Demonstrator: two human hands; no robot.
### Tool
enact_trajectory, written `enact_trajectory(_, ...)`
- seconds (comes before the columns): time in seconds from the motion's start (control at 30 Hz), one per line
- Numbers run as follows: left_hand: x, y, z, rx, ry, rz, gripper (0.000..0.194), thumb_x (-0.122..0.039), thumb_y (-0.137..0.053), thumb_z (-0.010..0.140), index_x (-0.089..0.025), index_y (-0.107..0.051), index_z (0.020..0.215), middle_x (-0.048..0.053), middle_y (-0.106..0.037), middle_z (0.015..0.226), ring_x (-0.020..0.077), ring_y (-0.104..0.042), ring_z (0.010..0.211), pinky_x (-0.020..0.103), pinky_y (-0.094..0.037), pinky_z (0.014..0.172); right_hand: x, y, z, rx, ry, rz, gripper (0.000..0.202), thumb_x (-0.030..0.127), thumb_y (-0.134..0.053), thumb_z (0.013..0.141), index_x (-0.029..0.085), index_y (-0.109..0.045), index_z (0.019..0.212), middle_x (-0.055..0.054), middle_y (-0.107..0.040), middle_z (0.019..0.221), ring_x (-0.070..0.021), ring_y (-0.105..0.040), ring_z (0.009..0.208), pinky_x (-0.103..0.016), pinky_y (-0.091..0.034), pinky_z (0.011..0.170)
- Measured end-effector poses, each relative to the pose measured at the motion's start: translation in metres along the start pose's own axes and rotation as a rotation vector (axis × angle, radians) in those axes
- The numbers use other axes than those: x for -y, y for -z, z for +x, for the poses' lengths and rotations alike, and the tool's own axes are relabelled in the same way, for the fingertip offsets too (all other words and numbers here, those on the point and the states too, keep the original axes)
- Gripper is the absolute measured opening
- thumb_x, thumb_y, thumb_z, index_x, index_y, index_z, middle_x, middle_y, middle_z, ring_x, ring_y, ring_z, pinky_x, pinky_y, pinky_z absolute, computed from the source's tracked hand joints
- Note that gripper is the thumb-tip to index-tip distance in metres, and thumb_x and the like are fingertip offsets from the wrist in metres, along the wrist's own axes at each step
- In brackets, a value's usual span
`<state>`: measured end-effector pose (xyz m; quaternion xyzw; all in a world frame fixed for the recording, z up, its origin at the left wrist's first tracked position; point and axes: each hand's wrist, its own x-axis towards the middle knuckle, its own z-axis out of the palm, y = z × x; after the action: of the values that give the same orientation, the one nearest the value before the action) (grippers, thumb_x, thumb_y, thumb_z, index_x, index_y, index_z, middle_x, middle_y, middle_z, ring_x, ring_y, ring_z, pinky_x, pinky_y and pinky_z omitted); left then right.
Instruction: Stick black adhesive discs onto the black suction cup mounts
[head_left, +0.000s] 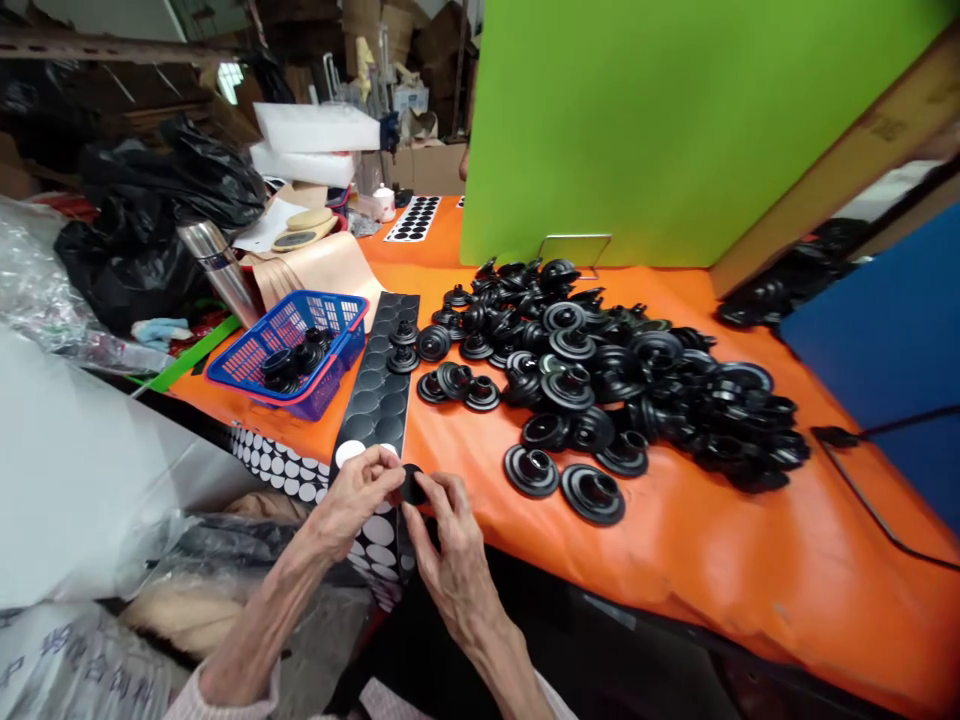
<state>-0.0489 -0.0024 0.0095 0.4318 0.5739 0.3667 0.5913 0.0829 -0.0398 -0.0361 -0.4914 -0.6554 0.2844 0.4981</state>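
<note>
Between my two hands, over the table's front edge, is a small black round disc [412, 486]. The thumb and fingertips of my left hand [360, 492] pinch its left side. On its other side, my right hand [448, 530] grips it between thumb and fingers. Just behind my hands lies a strip of black round stickers [375, 385], with white circles bared at its near end. Two black flanged plastic parts [403, 358] sit on the strip's right edge. Farther right spreads a large heap of the same black parts [570, 385].
A blue and red plastic basket [341, 375] holding several black parts stands left of the strip. Behind it are a steel thermos [217, 270] and black plastic bags [135, 220]. A green panel [600, 130] rises behind the heap on the orange tabletop [750, 560]. Sheets with white circles [277, 465] hang below the edge.
</note>
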Motion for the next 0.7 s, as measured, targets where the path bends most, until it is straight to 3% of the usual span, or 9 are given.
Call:
enact_trajectory(0.1, 0.002, -0.011, 0.003, -0.052, -0.023, -0.033, 0.030, -0.041, -0.072, 0.067, -0.017, -0.055, 0.075, -0.003, -0.056, 0.064, 0.0092, -0.051, 0.060, 0.021, -0.040, 0.059, 0.001, 0.013, -0.004, -0.002, -0.208, 0.116, 0.040, 0.034, -0.060, 0.086, 0.023, -0.052, 0.123, -0.009, -0.059, 0.113, -0.0205, -0.063, 0.099, -0.035, -0.055, 0.085)
enact_trajectory(0.17, 0.000, -0.020, 0.002, 0.025, -0.015, -0.013, 0.028, -0.041, -0.070, 0.070, -0.018, -0.056, 0.077, -0.002, -0.058, 0.067, 0.0108, -0.055, 0.061, 0.022, -0.043, 0.060, -0.002, 0.021, -0.004, -0.106, -0.382, 0.197, 0.026, 0.039, -0.055, 0.088, 0.020, -0.057, 0.105, -0.006, -0.063, 0.096, -0.0183, -0.064, 0.085, -0.033, -0.055, 0.077)
enact_trajectory(0.23, -0.004, -0.033, 0.001, 0.112, -0.040, 0.109, 0.026, -0.043, -0.066, 0.075, -0.018, -0.060, 0.081, 0.001, -0.061, 0.072, 0.0148, -0.059, 0.066, 0.026, -0.046, 0.063, -0.005, 0.029, -0.003, -0.214, -0.464, 0.246, 0.023, 0.042, -0.052, 0.089, 0.020, -0.057, 0.085, -0.002, -0.061, 0.078, -0.0156, -0.061, 0.072, -0.029, -0.052, 0.069)
enact_trajectory(0.3, -0.009, -0.051, 0.004, 0.041, -0.152, 0.296, 0.027, -0.042, -0.062, 0.079, -0.019, -0.065, 0.091, 0.005, -0.064, 0.086, 0.0182, -0.062, 0.076, 0.029, -0.047, 0.068, -0.008, 0.041, -0.003, -0.349, -0.460, 0.240, 0.024, 0.043, -0.054, 0.088, 0.020, -0.055, 0.079, 0.001, -0.059, 0.074, -0.0141, -0.058, 0.069, -0.027, -0.049, 0.067)
enact_trajectory(0.37, -0.010, -0.072, 0.013, -0.125, -0.290, 0.447, 0.026, -0.039, -0.058, 0.083, -0.021, -0.065, 0.101, 0.008, -0.062, 0.102, 0.0195, -0.061, 0.082, 0.032, -0.047, 0.075, -0.010, 0.060, -0.005, -0.514, -0.442, 0.189, 0.023, 0.043, -0.057, 0.086, 0.020, -0.057, 0.082, 0.001, -0.058, 0.075, -0.0138, -0.056, 0.070, -0.026, -0.047, 0.067)
enact_trajectory(0.43, -0.007, -0.095, 0.026, -0.161, -0.401, 0.525, 0.028, -0.036, -0.056, 0.084, -0.020, -0.063, 0.107, 0.010, -0.060, 0.109, 0.0216, -0.061, 0.087, 0.036, -0.047, 0.081, -0.013, 0.083, -0.008, -0.602, -0.452, 0.171, 0.024, 0.044, -0.061, 0.083, 0.021, -0.057, 0.084, 0.002, -0.057, 0.075, -0.0136, -0.055, 0.069, -0.026, -0.046, 0.067)
enact_trajectory(0.53, 0.004, -0.124, 0.046, 0.004, -0.545, 0.619, 0.030, -0.029, -0.063, 0.080, -0.019, -0.061, 0.109, 0.011, -0.063, 0.111, 0.0278, -0.057, 0.103, 0.043, -0.043, 0.093, -0.018, 0.117, -0.017, -0.567, -0.467, 0.176, 0.025, 0.045, -0.065, 0.079, 0.022, -0.059, 0.086, 0.001, -0.058, 0.082, -0.0142, -0.056, 0.076, -0.027, -0.046, 0.072)
enact_trajectory(0.6, 0.012, -0.133, 0.053, 0.028, -0.596, 0.640, 0.028, -0.021, -0.065, 0.077, -0.019, -0.062, 0.105, 0.011, -0.064, 0.111, 0.0295, -0.054, 0.109, 0.046, -0.040, 0.098, -0.020, 0.131, -0.023, -0.521, -0.480, 0.144, 0.025, 0.046, -0.065, 0.079, 0.022, -0.061, 0.087, -0.001, -0.059, 0.088, -0.0152, -0.057, 0.082, -0.027, -0.046, 0.075)
enact_trajectory(0.7, 0.014, -0.124, 0.054, 0.040, -0.459, 0.391, 0.019, -0.022, -0.062, 0.079, -0.019, -0.060, 0.098, 0.008, -0.066, 0.100, 0.0233, -0.060, 0.096, 0.041, -0.045, 0.092, -0.020, 0.135, -0.028, -0.414, -0.529, 0.126, 0.026, 0.047, -0.063, 0.081, 0.022, -0.063, 0.089, -0.001, -0.061, 0.084, -0.0156, -0.058, 0.080, -0.027, -0.048, 0.074)
